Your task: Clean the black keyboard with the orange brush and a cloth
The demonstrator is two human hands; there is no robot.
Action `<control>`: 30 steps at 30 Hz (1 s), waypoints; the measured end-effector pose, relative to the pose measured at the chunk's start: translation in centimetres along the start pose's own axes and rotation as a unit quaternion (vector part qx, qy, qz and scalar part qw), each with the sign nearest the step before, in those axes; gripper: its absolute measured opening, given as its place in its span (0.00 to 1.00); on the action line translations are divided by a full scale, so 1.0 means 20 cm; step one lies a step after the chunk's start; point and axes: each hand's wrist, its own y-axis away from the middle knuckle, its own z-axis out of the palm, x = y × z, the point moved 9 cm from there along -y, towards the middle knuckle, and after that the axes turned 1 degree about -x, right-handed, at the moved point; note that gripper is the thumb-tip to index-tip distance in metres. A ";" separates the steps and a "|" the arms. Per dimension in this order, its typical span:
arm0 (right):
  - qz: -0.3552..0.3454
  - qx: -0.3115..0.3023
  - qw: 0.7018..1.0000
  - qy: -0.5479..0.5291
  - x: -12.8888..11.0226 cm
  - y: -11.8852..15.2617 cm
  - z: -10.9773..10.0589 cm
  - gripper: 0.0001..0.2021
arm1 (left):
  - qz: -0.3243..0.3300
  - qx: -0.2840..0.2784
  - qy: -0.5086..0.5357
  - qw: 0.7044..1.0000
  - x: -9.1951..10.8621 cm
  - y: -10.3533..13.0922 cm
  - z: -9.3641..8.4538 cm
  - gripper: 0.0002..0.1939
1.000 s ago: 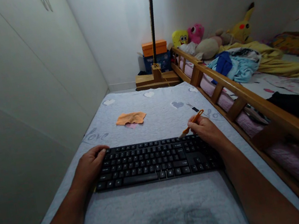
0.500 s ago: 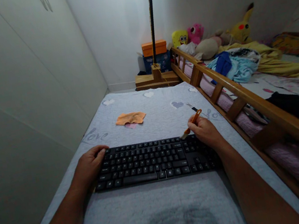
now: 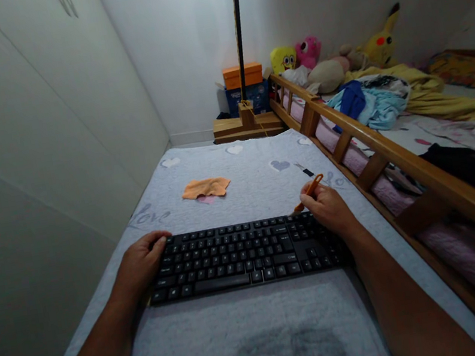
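Observation:
A black keyboard (image 3: 232,258) lies flat on the light blue quilted bedspread (image 3: 263,331), its long side facing me. My left hand (image 3: 140,262) is closed around the keyboard's left end, fingers over the top corner. In my right hand (image 3: 328,209) a small brush (image 3: 314,183) with an orange handle is pinched. Its bristle end points down and left at the keyboard's top edge, near the upper right keys; whether it touches them I cannot tell. That hand covers part of the keyboard's right end.
An orange cloth (image 3: 206,188) lies beyond the keyboard. A thin metal-tipped tool with a black end (image 3: 304,169) is past my right hand. A wooden bed rail (image 3: 380,157) runs along the right, a pale cabinet (image 3: 58,171) along the left. A wooden-based stand (image 3: 247,117) is behind.
The brush has shifted slightly right and turned, so its bristles show less. My right hand moved a little with it; my left hand stays on the keyboard.

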 end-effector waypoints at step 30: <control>-0.053 -0.035 0.997 -0.034 -0.15 0.11 -0.01 0.09 | 0.007 0.001 0.013 1.000 0.04 0.02 -0.01 0.19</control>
